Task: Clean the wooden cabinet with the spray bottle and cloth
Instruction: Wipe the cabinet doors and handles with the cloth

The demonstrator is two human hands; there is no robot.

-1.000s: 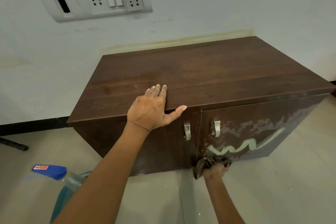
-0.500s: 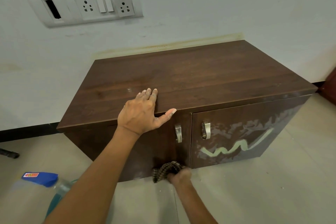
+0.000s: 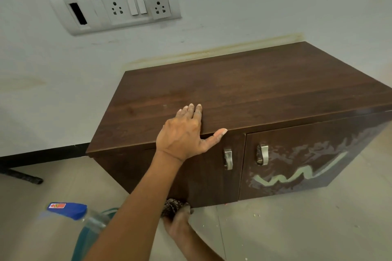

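Pale floor tiles (image 3: 297,229) and a white wall frame the low wooden cabinet (image 3: 244,91). I plant my left hand (image 3: 183,135) flat on its top at the front edge, fingers (image 3: 192,110) close together and thumb splayed over the lip, to steady myself as I lean low. My right hand (image 3: 177,221) is bunched around the dark patterned cloth (image 3: 170,207), pressing it against the bottom edge of the left door, so I judge I'm wiping there. Wet smears streak the right door (image 3: 297,165). Standing on the floor near the cabinet's left corner, the spray bottle (image 3: 70,211) waits within reach.
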